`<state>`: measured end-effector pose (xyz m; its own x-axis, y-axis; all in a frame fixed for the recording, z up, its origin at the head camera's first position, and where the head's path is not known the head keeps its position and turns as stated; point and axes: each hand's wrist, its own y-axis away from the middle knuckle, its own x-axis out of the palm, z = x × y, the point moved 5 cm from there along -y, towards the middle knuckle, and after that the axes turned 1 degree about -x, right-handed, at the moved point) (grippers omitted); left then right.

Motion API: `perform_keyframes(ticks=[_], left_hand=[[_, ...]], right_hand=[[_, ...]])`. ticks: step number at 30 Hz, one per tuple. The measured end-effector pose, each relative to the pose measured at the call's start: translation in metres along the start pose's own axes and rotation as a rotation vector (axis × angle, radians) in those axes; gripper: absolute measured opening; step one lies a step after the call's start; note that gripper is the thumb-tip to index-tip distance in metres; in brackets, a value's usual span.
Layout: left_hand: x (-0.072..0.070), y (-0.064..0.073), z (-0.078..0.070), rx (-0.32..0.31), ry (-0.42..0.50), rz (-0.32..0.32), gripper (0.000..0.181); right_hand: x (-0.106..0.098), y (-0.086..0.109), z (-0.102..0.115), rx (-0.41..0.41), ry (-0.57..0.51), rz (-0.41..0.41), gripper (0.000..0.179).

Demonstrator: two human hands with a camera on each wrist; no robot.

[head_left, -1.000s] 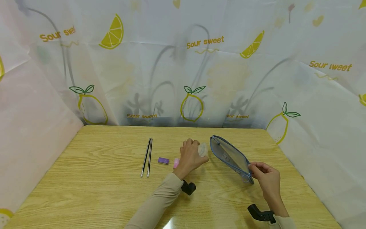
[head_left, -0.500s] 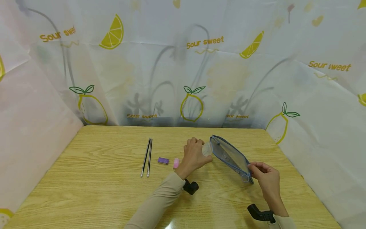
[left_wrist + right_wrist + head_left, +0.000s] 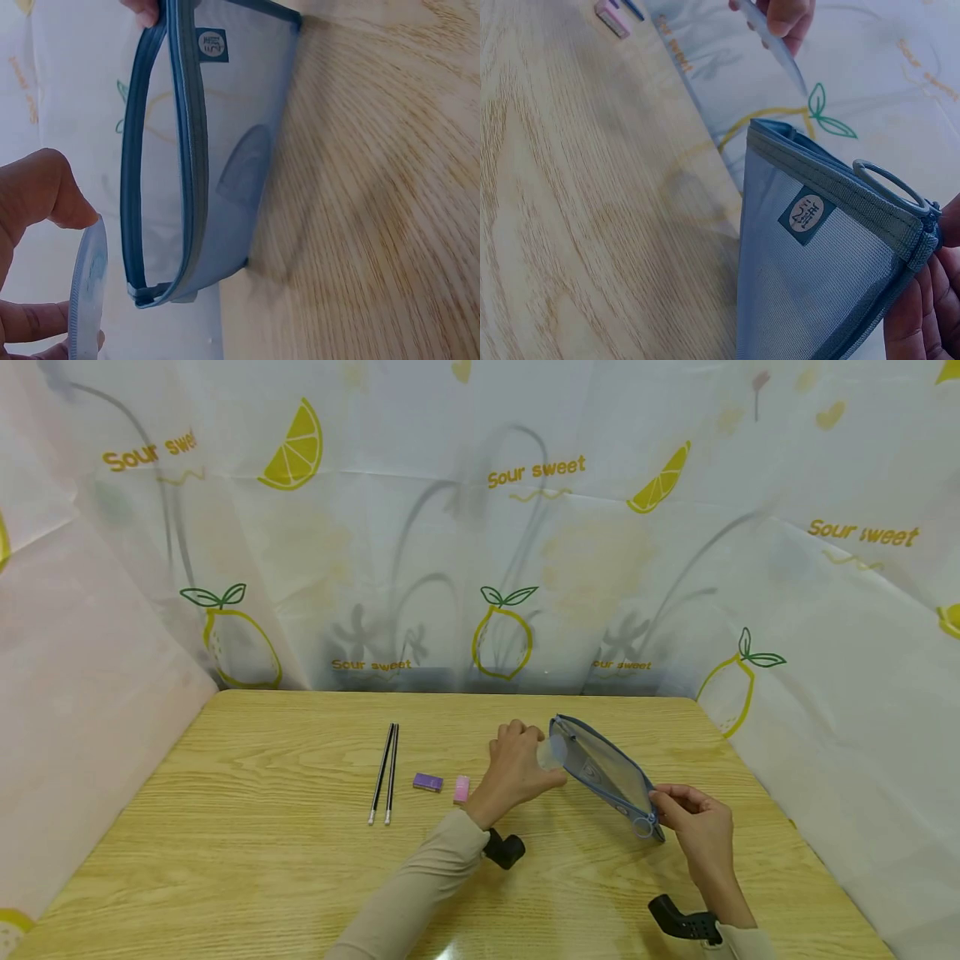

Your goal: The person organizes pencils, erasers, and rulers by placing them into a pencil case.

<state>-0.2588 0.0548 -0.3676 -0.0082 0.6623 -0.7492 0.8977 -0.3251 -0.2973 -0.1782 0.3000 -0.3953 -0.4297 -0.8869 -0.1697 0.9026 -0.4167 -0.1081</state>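
Note:
My left hand pinches a clear plastic protractor by its edge, thumb on one side and fingers on the other. Fine tick marks run along its rim. The protractor is just beside the unzipped mouth of a blue mesh zip pouch; in the head view the two overlap. My right hand grips the pouch's near corner at the zip end, by the ring pull, and holds the pouch tilted with its mouth gaping. Through the mesh a rounded, arc-like shape shows; its kind is unclear.
On the wooden table, left of the hands, lie a pink eraser, a purple eraser and two dark pencils with white ends. A printed lemon sheet walls the table's back and sides.
My left hand has moved right with the protractor, up to the pouch's mouth, uncovering the pink eraser. The right hand and the pouch have stayed in place.

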Motion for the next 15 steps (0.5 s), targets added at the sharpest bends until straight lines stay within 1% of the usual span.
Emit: perform_keyframes(ticks=[6, 15], left_hand=[[0.003, -0.004, -0.004, 0.007, -0.007, 0.022, 0.048], [0.004, -0.007, -0.011, 0.012, -0.041, 0.039, 0.048]], right_hand=[[0.0, 0.0, 0.0, -0.004, 0.025, 0.004, 0.023], [0.0, -0.001, -0.001, 0.001, 0.026, -0.001, 0.023]])
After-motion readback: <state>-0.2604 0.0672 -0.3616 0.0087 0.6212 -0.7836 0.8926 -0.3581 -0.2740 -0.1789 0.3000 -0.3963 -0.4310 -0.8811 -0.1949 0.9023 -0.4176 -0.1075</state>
